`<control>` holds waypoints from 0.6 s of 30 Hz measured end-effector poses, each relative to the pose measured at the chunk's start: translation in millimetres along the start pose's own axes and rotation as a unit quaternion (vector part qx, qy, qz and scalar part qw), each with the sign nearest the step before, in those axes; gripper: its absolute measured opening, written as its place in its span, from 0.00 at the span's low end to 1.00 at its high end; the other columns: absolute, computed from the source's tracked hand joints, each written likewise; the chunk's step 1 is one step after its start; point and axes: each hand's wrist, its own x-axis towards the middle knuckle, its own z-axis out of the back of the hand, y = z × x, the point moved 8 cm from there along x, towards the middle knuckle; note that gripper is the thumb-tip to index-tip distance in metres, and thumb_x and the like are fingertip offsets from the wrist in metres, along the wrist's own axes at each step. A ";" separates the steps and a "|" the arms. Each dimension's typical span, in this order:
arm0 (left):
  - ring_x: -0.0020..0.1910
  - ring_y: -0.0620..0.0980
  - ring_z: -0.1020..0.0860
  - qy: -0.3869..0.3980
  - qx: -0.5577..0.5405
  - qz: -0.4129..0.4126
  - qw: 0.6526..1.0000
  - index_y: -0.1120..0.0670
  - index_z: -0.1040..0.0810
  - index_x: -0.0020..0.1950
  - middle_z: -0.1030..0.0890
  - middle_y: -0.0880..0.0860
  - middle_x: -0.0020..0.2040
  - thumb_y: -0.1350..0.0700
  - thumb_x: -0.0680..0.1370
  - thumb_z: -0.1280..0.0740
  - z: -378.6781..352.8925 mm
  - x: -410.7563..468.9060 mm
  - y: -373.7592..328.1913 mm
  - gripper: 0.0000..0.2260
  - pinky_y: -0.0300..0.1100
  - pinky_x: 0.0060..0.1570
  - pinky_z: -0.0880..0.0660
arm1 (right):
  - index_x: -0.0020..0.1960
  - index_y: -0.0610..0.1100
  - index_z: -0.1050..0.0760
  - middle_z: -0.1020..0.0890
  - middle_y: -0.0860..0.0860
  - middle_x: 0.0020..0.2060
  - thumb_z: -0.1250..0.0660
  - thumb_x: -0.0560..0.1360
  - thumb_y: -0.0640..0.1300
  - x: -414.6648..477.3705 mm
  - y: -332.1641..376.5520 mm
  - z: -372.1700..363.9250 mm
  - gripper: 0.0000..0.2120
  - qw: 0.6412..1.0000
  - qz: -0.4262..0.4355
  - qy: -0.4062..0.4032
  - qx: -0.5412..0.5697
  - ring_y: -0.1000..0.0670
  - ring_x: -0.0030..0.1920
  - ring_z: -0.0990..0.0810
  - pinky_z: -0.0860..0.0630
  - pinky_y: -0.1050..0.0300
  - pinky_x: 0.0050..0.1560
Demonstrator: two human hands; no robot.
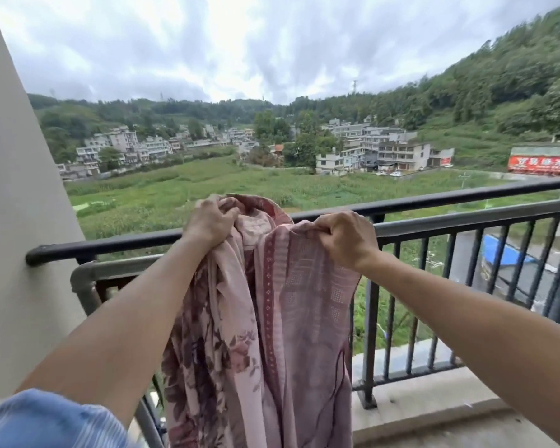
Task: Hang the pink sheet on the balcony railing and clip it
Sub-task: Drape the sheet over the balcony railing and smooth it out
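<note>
The pink sheet [272, 318], floral on its left side and patterned with bands on its right, hangs bunched in front of the dark balcony railing [450, 202]. My left hand [209, 219] grips a gathered fold at its top, held just above the top rail. My right hand [348, 239] pinches the upper edge a little lower, level with the second rail. The sheet's lower part drops out of view at the bottom. No clip is in sight.
A beige wall [17, 221] stands at the left where the rails end. A grey pipe rail [88, 279] curves down near the wall. A concrete ledge [417, 399] runs under the vertical bars. Beyond lie fields, buildings and hills.
</note>
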 end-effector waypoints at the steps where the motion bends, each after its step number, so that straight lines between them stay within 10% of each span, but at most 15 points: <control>1: 0.61 0.59 0.26 0.029 0.002 0.007 1.000 0.55 0.27 0.66 0.24 0.58 0.64 0.42 0.79 0.40 -7.6 -8.6 10.2 0.22 0.48 0.57 0.29 | 0.44 0.48 0.17 0.15 0.52 0.39 0.34 0.76 0.49 5.0 -1.4 1.8 0.09 1.000 0.000 0.010 -0.002 0.47 0.41 0.19 0.24 0.55 0.37; 7: 0.61 0.60 0.25 0.016 0.117 0.039 0.992 0.50 0.30 0.69 0.23 0.59 0.64 0.28 0.74 0.60 12.9 -53.0 54.4 0.38 0.57 0.62 0.32 | 0.48 0.45 0.17 0.15 0.48 0.44 0.35 0.78 0.45 86.1 -17.0 46.0 0.09 0.997 -0.039 -0.064 0.008 0.47 0.42 0.21 0.32 0.62 0.32; 11: 0.55 0.61 0.24 0.013 0.163 0.010 0.987 0.54 0.23 0.47 0.19 0.60 0.53 0.30 0.74 0.61 21.4 -68.8 57.3 0.36 0.56 0.58 0.34 | 0.41 0.42 0.20 0.17 0.43 0.42 0.34 0.75 0.48 128.6 -61.5 52.3 0.11 0.980 -0.156 -0.120 0.043 0.46 0.48 0.18 0.29 0.57 0.41; 18: 0.51 0.59 0.25 0.024 0.194 0.016 0.980 0.51 0.32 0.33 0.22 0.55 0.43 0.32 0.77 0.58 15.1 -67.3 54.0 0.29 0.56 0.59 0.37 | 0.46 0.44 0.18 0.15 0.47 0.46 0.32 0.75 0.49 77.2 -78.4 -35.4 0.09 0.975 -0.158 0.154 -0.038 0.47 0.42 0.19 0.20 0.54 0.47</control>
